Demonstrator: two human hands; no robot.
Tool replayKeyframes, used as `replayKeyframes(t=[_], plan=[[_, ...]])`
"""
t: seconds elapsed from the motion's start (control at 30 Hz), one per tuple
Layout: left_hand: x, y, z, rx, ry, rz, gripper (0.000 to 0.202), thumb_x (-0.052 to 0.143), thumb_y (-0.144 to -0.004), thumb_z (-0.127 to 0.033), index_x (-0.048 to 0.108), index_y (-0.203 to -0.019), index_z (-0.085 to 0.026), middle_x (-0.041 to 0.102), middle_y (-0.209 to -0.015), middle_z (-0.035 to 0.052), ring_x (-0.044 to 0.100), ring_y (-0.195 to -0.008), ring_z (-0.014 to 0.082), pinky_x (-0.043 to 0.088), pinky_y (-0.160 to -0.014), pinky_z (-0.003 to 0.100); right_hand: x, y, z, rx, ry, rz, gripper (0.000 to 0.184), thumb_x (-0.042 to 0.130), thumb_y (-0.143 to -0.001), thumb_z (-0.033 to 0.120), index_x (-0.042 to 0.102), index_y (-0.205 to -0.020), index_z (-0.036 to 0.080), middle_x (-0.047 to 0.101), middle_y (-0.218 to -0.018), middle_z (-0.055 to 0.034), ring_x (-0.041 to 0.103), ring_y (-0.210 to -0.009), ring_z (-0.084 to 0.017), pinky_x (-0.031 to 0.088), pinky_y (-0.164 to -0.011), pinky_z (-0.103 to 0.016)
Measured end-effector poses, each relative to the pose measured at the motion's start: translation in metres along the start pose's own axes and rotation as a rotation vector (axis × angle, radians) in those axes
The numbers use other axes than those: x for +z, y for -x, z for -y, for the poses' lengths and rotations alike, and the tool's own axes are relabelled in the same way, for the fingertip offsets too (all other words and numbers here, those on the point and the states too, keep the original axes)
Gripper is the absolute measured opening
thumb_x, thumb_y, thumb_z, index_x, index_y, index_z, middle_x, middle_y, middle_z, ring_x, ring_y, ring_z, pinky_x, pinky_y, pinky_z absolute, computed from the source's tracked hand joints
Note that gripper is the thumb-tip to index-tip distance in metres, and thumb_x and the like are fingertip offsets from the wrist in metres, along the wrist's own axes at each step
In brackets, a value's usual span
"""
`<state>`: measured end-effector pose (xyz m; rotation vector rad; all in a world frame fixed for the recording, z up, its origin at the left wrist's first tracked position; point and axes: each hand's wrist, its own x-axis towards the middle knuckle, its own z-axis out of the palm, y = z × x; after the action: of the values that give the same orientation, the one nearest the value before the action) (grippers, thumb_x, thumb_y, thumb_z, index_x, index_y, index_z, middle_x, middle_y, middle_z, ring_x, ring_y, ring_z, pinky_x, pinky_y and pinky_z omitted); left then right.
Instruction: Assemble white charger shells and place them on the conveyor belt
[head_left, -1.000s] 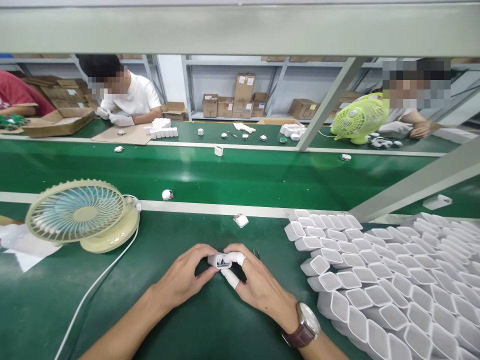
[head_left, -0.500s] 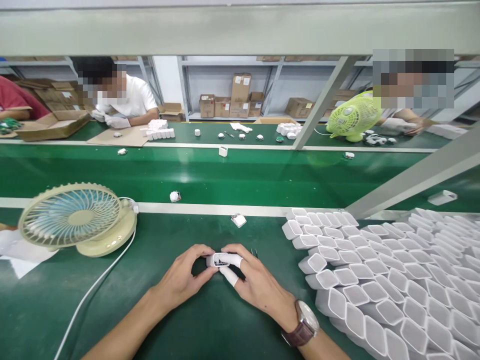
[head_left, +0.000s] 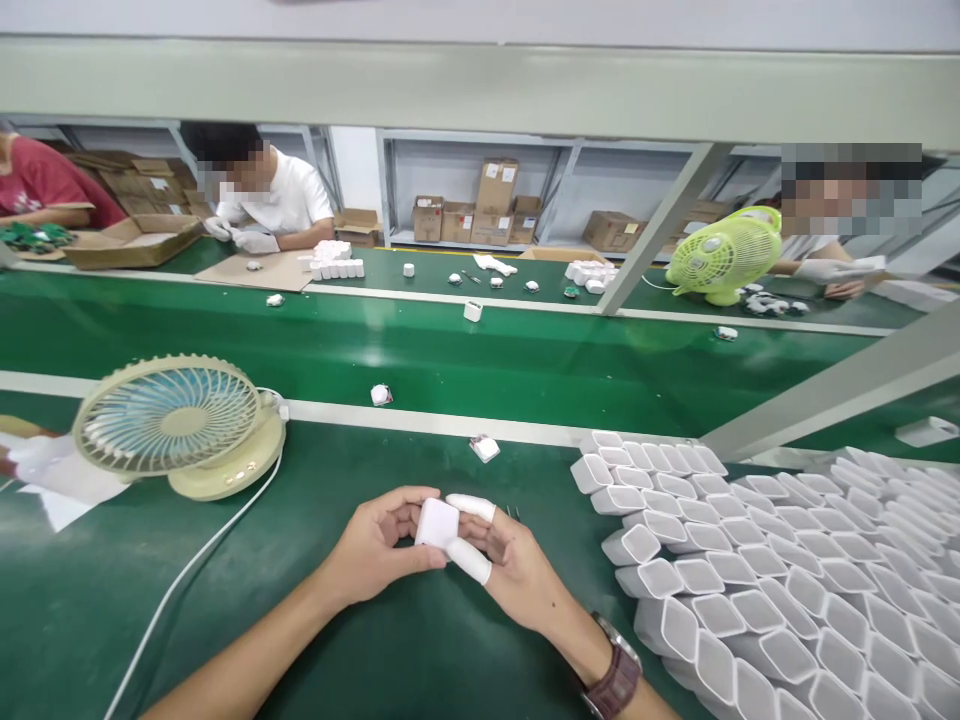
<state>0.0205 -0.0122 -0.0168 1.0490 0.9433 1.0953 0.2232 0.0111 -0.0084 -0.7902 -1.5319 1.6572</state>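
At the far left of the green desk (head_left: 75,600), some thin white paper (head_left: 75,478). Next, a round fan (head_left: 184,420), close to the white back edge (head_left: 435,424), with a thin cord (head_left: 184,578) curving toward the bottom. Between cord and left hand (head_left: 386,535), a good patch of green, with room for moving. Left hand bent around the left side of a small white block (head_left: 439,524), thumb along the bottom edge. Block at the middle of the desk, flat side facing the camera; hard to tell whether lifted or resting. Farther back, near the white edge, a little white part (head_left: 486,448). Right hand (head_left: 502,550) half closed at the block's right edge, thumb touching the lower corner, white covers (head_left: 471,508) on thumb and first finger. Then a green gap, narrower by the brown watch strap (head_left: 616,680). At the right, rows of open white cases (head_left: 664,625), packed tight, with little room between.
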Motion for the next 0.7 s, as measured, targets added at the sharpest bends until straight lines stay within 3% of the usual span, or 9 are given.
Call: replayKeyframes(t=[0.13, 0.3, 0.5, 0.7], plan=[[0.0011, -0.0011, -0.0008, -0.026, 0.062, -0.057, 0.063, 0.097, -0.061, -0.031, 0.071, -0.116, -0.016, 0.077, -0.096, 0.0086, 0.072, -0.088, 0.0228, 0.060, -0.084, 0.039, 0.0004, 0.0014, -0.0030, 0.038, -0.028, 0.025, 0.065, 0.081, -0.082, 0.051, 0.056, -0.136, 0.026, 0.072, -0.120, -0.0099, 0.072, -0.105, -0.025, 0.056, -0.103, -0.051], [0.0045, -0.0015, -0.0016, -0.031, 0.141, -0.076, 0.067, 0.098, -0.058, -0.032, 0.070, -0.116, -0.017, 0.076, -0.097, 0.0072, 0.073, -0.084, 0.0226, 0.064, -0.076, 0.040, 0.0014, 0.0013, 0.0007, 0.100, -0.056, 0.044, 0.056, 0.074, -0.088, 0.056, 0.060, -0.133, 0.025, 0.073, -0.120, -0.0107, 0.072, -0.106, -0.026, 0.057, -0.102, -0.052], [0.0051, -0.0014, -0.0037, -0.003, 0.082, -0.101, 0.060, 0.095, -0.064, -0.035, 0.069, -0.114, -0.016, 0.073, -0.088, 0.0048, 0.069, -0.073, 0.0170, 0.060, -0.070, 0.033, 0.0027, 0.0004, 0.0040, 0.133, -0.043, 0.058, 0.054, 0.070, -0.090, 0.059, 0.064, -0.130, 0.024, 0.074, -0.114, -0.0104, 0.076, -0.095, -0.028, 0.060, -0.096, -0.055], [0.0011, 0.0003, -0.0086, -0.022, 0.075, -0.001, 0.058, 0.092, -0.068, -0.028, 0.063, -0.118, -0.019, 0.069, -0.089, 0.0019, 0.066, -0.070, 0.0133, 0.059, -0.067, 0.029, 0.0067, 0.0039, -0.0018, 0.090, -0.011, 0.066, 0.057, 0.070, -0.091, 0.055, 0.056, -0.138, 0.027, 0.070, -0.127, -0.0113, 0.070, -0.113, -0.028, 0.056, -0.103, -0.054]])
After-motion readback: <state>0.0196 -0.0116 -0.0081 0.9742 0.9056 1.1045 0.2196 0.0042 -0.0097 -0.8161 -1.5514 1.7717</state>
